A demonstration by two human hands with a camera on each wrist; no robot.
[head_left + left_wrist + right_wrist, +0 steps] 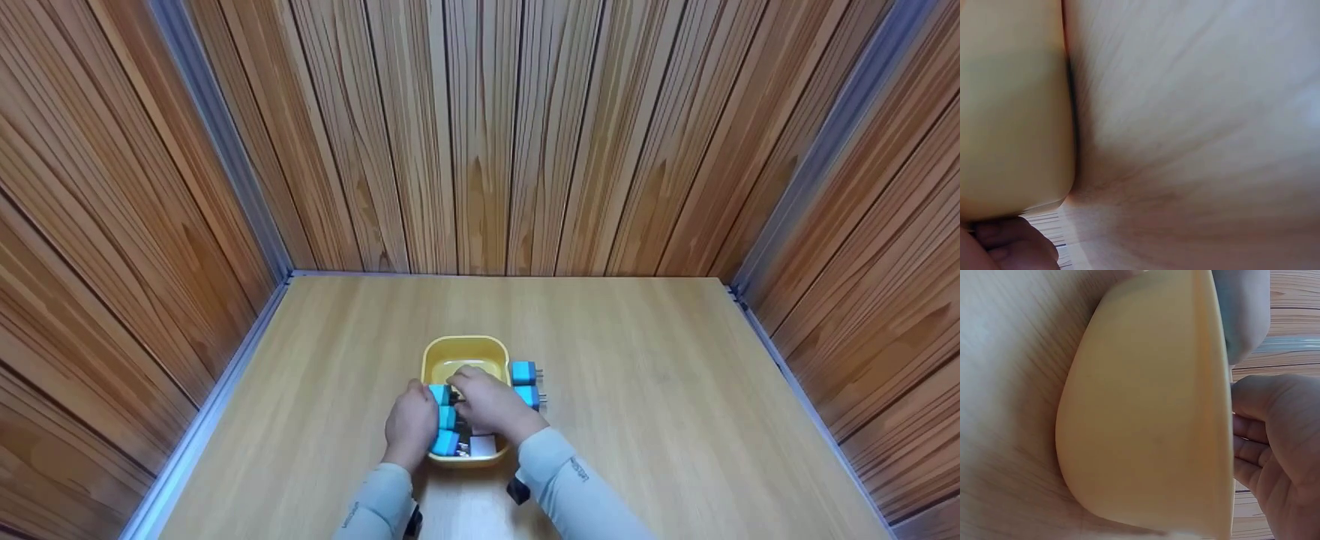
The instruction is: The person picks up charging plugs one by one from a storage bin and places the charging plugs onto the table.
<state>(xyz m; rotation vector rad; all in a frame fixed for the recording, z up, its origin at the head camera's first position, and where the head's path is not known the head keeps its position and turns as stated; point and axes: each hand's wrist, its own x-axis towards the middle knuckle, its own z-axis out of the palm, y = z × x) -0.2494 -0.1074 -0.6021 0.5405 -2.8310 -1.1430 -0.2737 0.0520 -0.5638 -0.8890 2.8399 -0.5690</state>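
Observation:
A yellow plastic tub (466,340) stands on the table with its near half holding light-blue plug adapters (445,442) in a row along its left wall. Beside them lies a whitish block (482,446). My left hand (412,424) grips the tub's left wall; in the left wrist view its curled fingers (1016,247) show at the tub's edge. Over the tub reaches my right hand (491,401), fingers bent down inside next to the prongs of the farthest adapter (439,394). Whether those fingertips pinch it is hidden. The right wrist view shows the tub's outer wall (1140,405) in front of the right hand.
Just outside the tub's right side sit two more blue adapters (523,373), prongs pointing right. Wood-grain panels (480,135) enclose the table (637,390) at the back and both sides, with metal strips (225,135) at the corners.

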